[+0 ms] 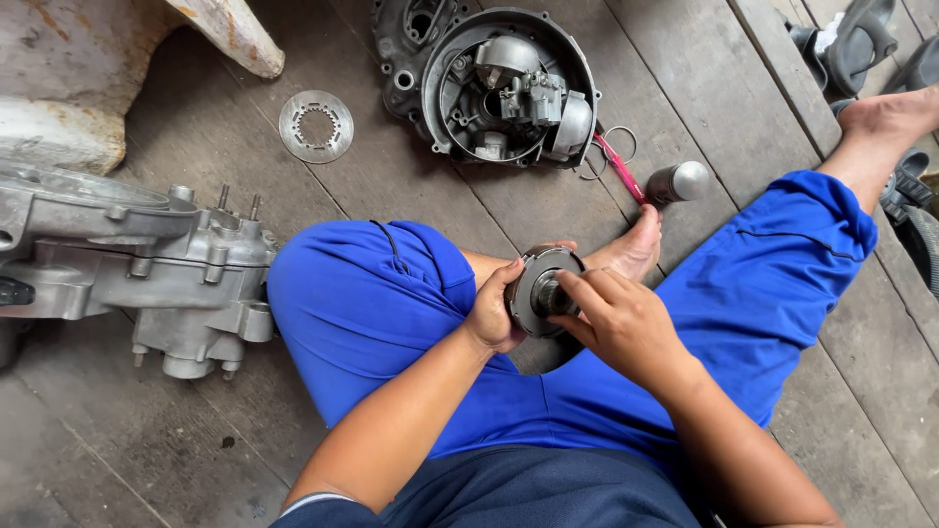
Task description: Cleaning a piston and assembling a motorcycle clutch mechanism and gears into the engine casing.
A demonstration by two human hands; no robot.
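Everything here lies around the clutch, the round grey metal part held over the person's lap, so places are given from it.

Largest is the plank floor, which serves as the workbench. Far left of the clutch lies the engine case, set flat on the planks, likely so that it cannot roll. Above the clutch sits the round cover with loose parts inside it, open face up, so it works as a tray. Up and left of the clutch lies a thin toothed plate, flat and apart from the rest. Up and right, just past the bare foot, lies a small grey can on its side, with red pliers beside it, both within arm's reach.

The person sits cross-legged, which brings the clutch close to the eyes. The left hand cups its rim, fingers curled tight around the edge to steady it. The right hand reaches across its face, fingertips pinched together on the hub at the centre.
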